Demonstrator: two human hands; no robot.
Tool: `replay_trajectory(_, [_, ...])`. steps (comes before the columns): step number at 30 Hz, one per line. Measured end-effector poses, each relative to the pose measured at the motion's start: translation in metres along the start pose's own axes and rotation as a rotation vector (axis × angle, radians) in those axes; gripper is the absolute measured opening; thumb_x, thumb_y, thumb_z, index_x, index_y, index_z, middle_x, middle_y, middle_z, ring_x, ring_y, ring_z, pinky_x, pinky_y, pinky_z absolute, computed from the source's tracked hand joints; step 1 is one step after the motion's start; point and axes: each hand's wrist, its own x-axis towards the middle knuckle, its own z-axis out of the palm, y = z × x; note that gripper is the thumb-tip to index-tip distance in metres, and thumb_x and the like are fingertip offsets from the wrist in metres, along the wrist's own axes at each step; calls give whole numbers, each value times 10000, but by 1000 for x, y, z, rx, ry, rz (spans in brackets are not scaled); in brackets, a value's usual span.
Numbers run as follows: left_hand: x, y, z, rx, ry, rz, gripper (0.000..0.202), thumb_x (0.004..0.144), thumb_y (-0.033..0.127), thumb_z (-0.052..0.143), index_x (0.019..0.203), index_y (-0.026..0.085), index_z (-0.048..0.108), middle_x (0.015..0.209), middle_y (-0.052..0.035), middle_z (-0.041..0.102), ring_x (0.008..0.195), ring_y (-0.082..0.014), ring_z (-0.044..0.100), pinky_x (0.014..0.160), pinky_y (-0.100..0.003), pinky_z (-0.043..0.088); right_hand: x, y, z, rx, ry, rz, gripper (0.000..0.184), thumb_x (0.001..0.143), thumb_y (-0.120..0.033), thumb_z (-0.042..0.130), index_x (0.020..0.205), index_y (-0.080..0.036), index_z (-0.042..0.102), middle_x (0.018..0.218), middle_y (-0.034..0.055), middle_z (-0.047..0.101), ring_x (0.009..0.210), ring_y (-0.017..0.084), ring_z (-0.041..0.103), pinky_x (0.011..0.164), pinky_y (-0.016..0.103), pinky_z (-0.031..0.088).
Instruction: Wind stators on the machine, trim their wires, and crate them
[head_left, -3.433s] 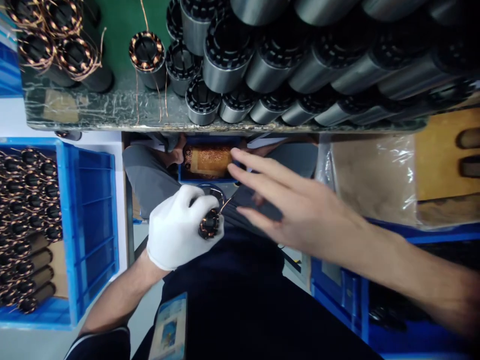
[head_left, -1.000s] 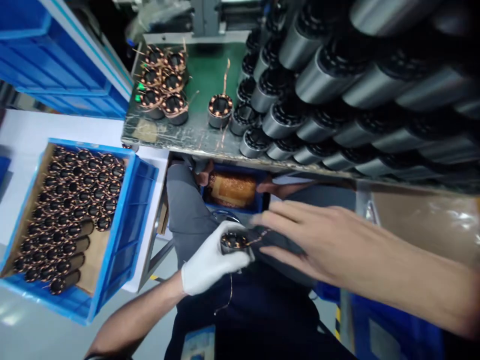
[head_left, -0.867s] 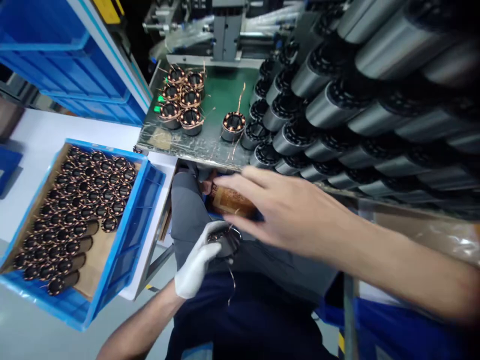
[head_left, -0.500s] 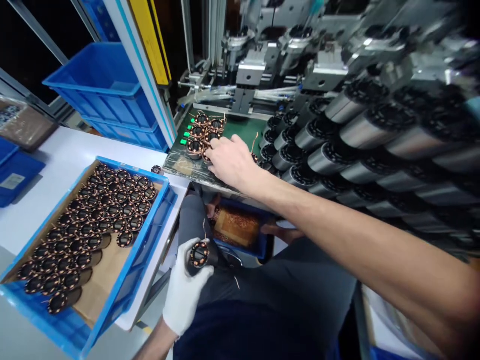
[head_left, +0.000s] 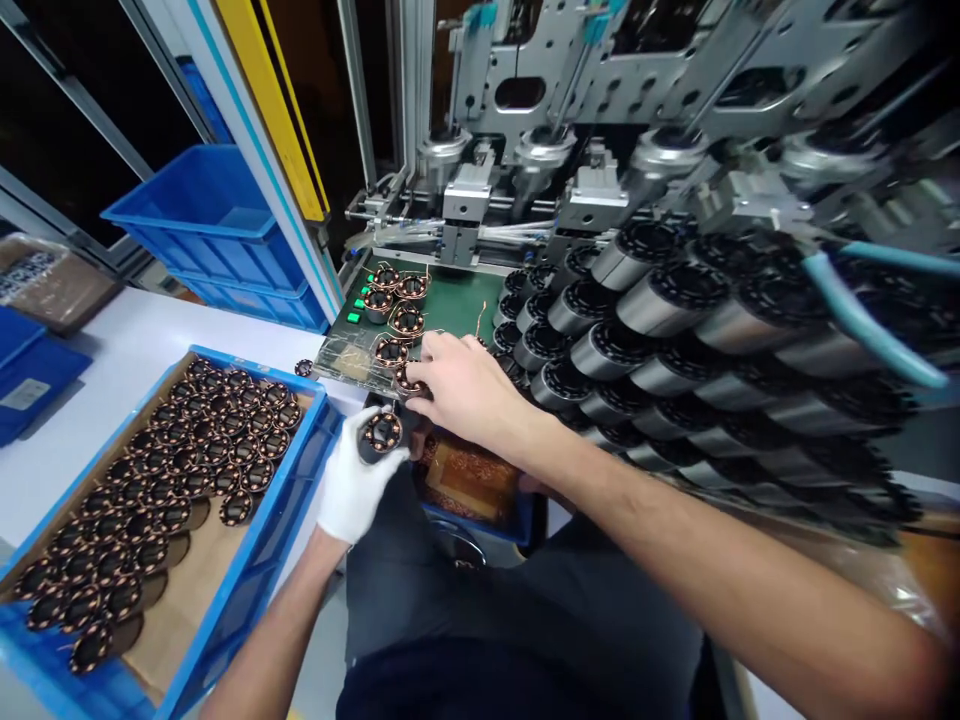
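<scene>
The dark round motor part with copper wire wound in its top [head_left: 381,436] is sitting in the left hand in the white glove [head_left: 351,492], just under the front edge of the green work mat [head_left: 454,300]. The gloved fingers are wrapping snugly round its side with the wire end facing up, most likely so the copper is easy to see and is not getting squashed. The bare right hand [head_left: 466,388] is reaching across above it, palm down. Its fingers [head_left: 429,372] are bending down onto another copper-wound part [head_left: 407,379] at the mat's near edge, but I cannot tell whether they are gripping it or only touching it. More wound parts [head_left: 396,300] are standing upright on the mat, probably so they are not rolling away. A small blue tray of copper wire scraps [head_left: 521,512] is resting on the person's lap, just beside the left hand. To the left, a big blue plastic crate [head_left: 255,560] on the white table [head_left: 112,340] is holding wound parts packed tight in rows. To the right, shiny silver metal cylinders with black ends [head_left: 660,320] are lying piled in rows. The grey metal machine [head_left: 525,190] is standing behind the mat.
</scene>
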Motion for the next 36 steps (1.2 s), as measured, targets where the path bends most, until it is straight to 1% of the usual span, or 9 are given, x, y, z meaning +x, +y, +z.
replay_trajectory(4, [2,0,0,28,-38,35,608,852,330,903,1416,234,698,1458,-127,802,1363,-330,780,1266,-525,590,15,6,-5,120,-59,-21,198,1053,-405,825,1053,-212,867,1315,149,707,1129,277,696,922,356,501])
replay_trajectory(13, [-13,-13,-9,63,30,5,579,912,338,855,1446,224,660,1461,-137,807,1353,-306,800,1227,-481,625,43,3,-5,311,-7,21,117,1035,-283,748,1026,-183,810,1189,147,817,1108,288,738,943,362,516])
replay_trajectory(18, [4,3,-7,91,72,55,564,939,352,855,1448,235,640,1419,-108,825,1312,-292,815,1177,-459,652,35,13,-24,558,-12,98,231,988,-319,782,805,-216,686,872,61,763,865,249,733,805,358,560])
replay_trajectory(21, [21,19,5,121,85,114,577,932,310,873,1456,242,640,1436,-98,816,1337,-293,803,1189,-458,643,24,23,-41,773,-17,131,349,1044,-345,722,753,-232,566,838,20,689,792,183,697,733,316,631])
replay_trajectory(24, [36,37,24,151,58,176,595,904,256,919,1444,257,668,1456,-81,804,1354,-291,786,1220,-458,614,-4,31,-61,1083,135,128,264,1037,-306,738,815,-225,620,964,32,697,883,165,686,754,289,673])
replay_trajectory(27, [49,53,40,237,31,245,582,866,241,968,1391,239,718,1403,-94,809,1350,-330,757,1226,-501,588,-54,32,-74,1370,309,99,166,1008,-354,845,954,-227,754,1054,43,758,918,171,707,739,265,658])
replay_trajectory(29, [57,60,46,351,32,288,556,876,270,971,1377,214,738,1348,-120,809,1326,-364,739,1196,-531,588,-94,29,-73,1430,309,115,222,1002,-438,896,986,-245,787,1183,52,817,931,184,749,726,267,655])
replay_trajectory(32, [71,64,48,473,62,283,535,914,304,942,1398,208,737,1353,-135,776,1336,-373,714,1205,-535,570,-149,21,-53,1438,215,150,283,1001,-524,906,979,-263,799,1493,74,808,1101,267,826,805,320,687])
replay_trajectory(36, [89,63,45,493,57,232,552,912,301,932,1415,219,719,1404,-120,737,1281,-328,753,1195,-501,585,-198,11,-2,1416,94,273,331,1006,-548,884,935,-246,769,1584,144,769,1371,372,785,1076,452,670])
